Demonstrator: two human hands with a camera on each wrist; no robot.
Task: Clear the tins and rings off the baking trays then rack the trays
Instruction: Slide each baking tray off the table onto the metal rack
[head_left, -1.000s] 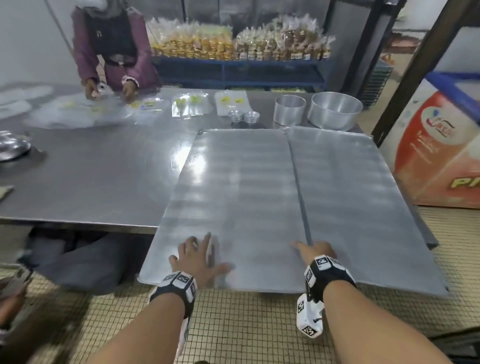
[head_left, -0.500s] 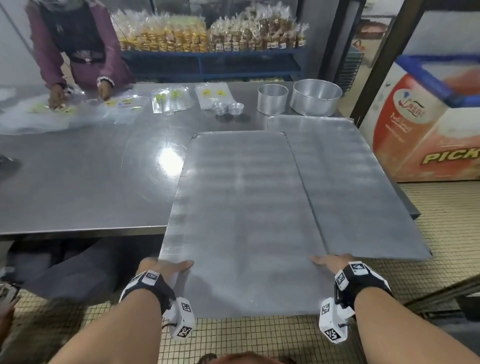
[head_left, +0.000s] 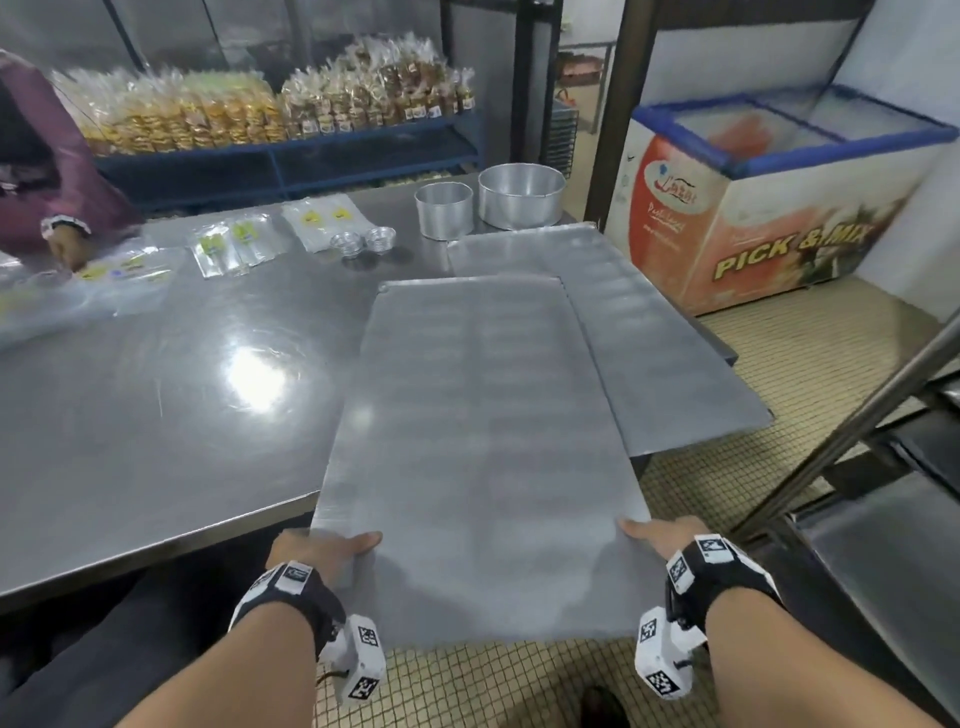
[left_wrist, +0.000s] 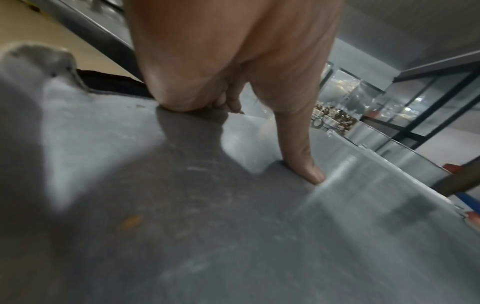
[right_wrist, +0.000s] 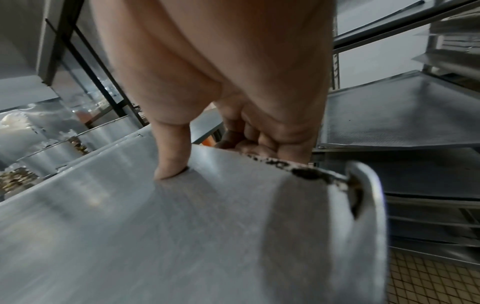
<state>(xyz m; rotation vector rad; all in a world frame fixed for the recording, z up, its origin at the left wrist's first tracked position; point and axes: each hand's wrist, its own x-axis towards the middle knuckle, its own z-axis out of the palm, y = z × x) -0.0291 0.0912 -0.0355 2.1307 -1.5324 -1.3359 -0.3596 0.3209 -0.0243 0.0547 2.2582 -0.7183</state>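
I hold a large bare metal baking tray (head_left: 483, 441) by its two long edges, near end well off the table. My left hand (head_left: 332, 545) grips its left edge, thumb on top (left_wrist: 306, 168) and fingers curled under. My right hand (head_left: 649, 535) grips the right edge the same way, its thumb (right_wrist: 171, 164) pressing the top. A second tray (head_left: 670, 353) lies on the table's right end, partly under the first. Two round tins (head_left: 444, 210) (head_left: 521, 195) and small foil cups (head_left: 363, 241) stand at the table's far edge.
The steel table (head_left: 156, 389) stretches left; another person's hand (head_left: 67, 249) works with plastic bags (head_left: 234, 244) at its far side. A tray rack (right_wrist: 405, 127) with several trays stands at my right. A chest freezer (head_left: 753, 208) sits far right. Tiled floor (head_left: 519, 686) lies below.
The tray has slid further toward me off the table and turned slightly. Both hands went from lying on its near end to gripping its side edges. My view swung right.
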